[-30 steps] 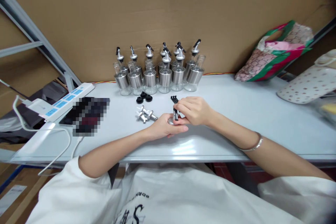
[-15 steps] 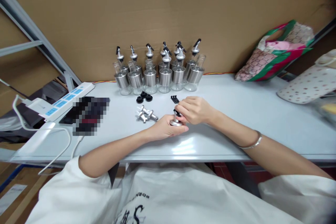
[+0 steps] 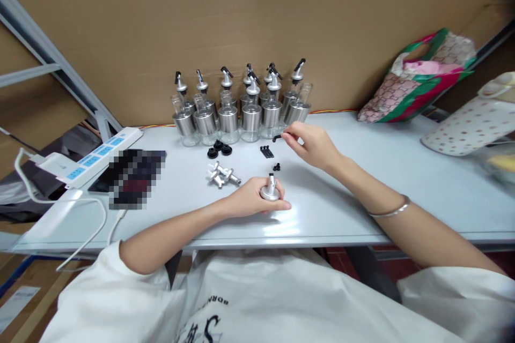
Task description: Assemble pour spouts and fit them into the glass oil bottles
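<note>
My left hand (image 3: 257, 195) is closed around a silver pourer spout (image 3: 271, 189), held upright above the table's near part with a black tip on top. Between thumb and fingertips, my right hand (image 3: 311, 144) pinches a small black lever (image 3: 277, 138). Just left of it lie several flat black levers (image 3: 266, 151) side by side. Small black caps (image 3: 277, 167) rest between my two hands. Silver pourer spouts (image 3: 222, 176) lie in a loose cluster left of my left hand, and three black stoppers (image 3: 219, 149) sit behind them.
Glass bottles with steel sleeves (image 3: 228, 120) stand in two rows at the back, several topped with pourers. A power strip (image 3: 102, 155) and a pixelated dark device (image 3: 129, 177) are at the left. A patterned bag (image 3: 414, 86) and a dotted white container (image 3: 466, 128) are at the right.
My right hand has left the spout in my left hand and moved up and right, now pinching a black lever. The small black caps have come into view. My left hand still holds the spout.
</note>
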Tool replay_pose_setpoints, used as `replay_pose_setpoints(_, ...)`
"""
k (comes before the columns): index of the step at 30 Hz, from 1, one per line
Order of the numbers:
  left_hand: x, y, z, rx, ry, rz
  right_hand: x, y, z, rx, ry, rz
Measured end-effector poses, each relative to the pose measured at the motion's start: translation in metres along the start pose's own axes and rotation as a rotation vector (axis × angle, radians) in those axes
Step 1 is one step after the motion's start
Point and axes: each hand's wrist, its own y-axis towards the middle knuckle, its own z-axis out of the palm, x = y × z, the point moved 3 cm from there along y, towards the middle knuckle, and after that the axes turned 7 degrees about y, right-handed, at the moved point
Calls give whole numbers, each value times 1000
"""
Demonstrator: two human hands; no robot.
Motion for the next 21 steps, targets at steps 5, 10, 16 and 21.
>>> replay_pose_setpoints(5,0,1,0,-3,-39,15,-21,-5,12,190,33,54)
replay_pose_setpoints(10,1,2,0,0,-30,15,-30,-10,25,377,129,62)
replay_pose_setpoints(16,1,1,0,-3,-10,6,-30,-15,31,477,176,199)
replay_pose_setpoints(21,1,1,0,-3,-14,9,-24,-16,32,498,141,206)
